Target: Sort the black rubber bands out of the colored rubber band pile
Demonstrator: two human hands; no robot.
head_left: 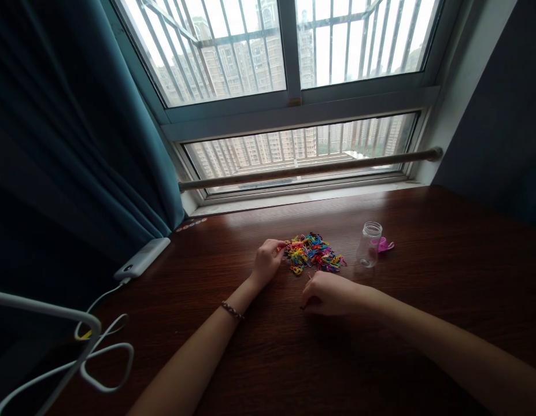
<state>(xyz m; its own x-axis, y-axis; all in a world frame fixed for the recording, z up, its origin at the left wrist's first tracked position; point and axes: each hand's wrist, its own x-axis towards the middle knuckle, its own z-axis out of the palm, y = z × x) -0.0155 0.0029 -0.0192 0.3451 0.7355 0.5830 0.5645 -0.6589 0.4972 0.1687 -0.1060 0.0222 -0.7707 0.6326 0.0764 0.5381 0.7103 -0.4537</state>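
From the head view, a dark brown wooden table [424, 277] with a glossy, grained top runs up to a wide barred window [289, 86], and a dull metal rod [311, 169] lies across the sill; a heavy teal curtain [77, 144] hangs in folds at the left edge, and below it a flat white rectangular power bank [141, 257] rests on the table with a white cable [105, 346] looping toward the near corner. Beside the pile stands a small clear glass jar [369, 245], upright and uncapped, with a pink plastic lid [385, 245] lying just behind it, touching or nearly so. Nothing stands between the hands and the loose heap of small multicoloured plastic clips [313, 253], which sits mid-table, left of the jar. The left hand [268, 261], a thin beaded bracelet [232, 311] on its wrist, reaches forward with forearm flat, fingers curled narrow and pinching at the heap's left edge. The right hand [328, 293] lies knuckles-up just short of the heap, fingers tucked closed; whether it holds a clip I cannot tell
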